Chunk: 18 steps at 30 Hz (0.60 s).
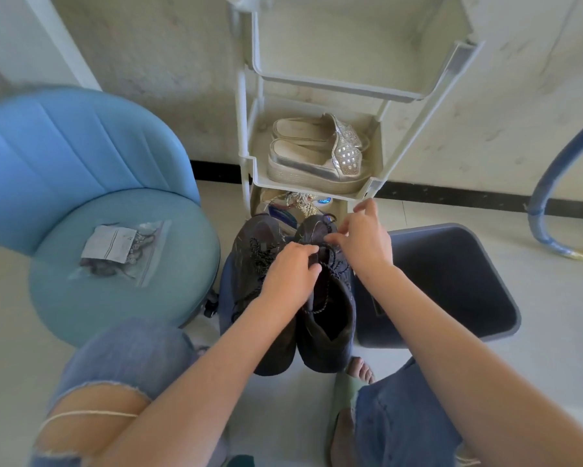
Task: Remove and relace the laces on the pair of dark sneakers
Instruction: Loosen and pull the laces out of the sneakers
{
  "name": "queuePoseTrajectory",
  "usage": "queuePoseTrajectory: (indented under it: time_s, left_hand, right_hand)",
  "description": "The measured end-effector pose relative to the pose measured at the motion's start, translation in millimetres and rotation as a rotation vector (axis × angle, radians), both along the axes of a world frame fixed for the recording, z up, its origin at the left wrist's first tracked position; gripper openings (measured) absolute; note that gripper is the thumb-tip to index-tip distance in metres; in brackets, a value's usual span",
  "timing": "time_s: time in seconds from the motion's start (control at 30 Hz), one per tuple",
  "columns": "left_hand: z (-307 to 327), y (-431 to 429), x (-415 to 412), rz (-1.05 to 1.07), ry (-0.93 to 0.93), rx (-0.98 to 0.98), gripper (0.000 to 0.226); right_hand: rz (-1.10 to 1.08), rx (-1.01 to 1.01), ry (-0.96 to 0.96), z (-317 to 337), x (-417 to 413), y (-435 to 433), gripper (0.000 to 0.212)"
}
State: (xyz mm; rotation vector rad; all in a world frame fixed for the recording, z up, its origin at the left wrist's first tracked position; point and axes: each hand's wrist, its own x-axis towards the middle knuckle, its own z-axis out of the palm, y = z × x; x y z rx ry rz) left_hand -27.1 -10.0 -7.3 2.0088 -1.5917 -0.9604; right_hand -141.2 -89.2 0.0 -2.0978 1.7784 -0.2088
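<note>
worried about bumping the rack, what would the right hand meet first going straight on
The right hand points up-left, so probably the right sneaker's toe just ahead of its fingertips, then the rack's bottom tier; depth is unclear.

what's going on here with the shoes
A seated person has two dark sneakers standing between their knees. The left hand grips the one beside the grey bin at its tongue, and the right hand pinches its lace near the front eyelets. The other sneaker looks fully laced.
</note>
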Motion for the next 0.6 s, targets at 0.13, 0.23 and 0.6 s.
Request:
queuePoseTrajectory:
  time_s: [0.13, 0.23, 0.6]
  left_hand:
    - [17, -9, 41, 0.2, -0.039, -0.108, 0.03]
    - [17, -14, 80, 0.307, -0.11, 0.072, 0.023]
    - [-1, 3, 81, 0.023, -0.031, 0.365, 0.027]
  right_hand:
    - [0.005, 0.035, -0.126, -8, -2, -5, 0.026]
    - [0.118, 0.072, -0.175, -8, 6, -3, 0.023]
    - [0.588, 0.301, -0.147, -16, 50, 24, 0.013]
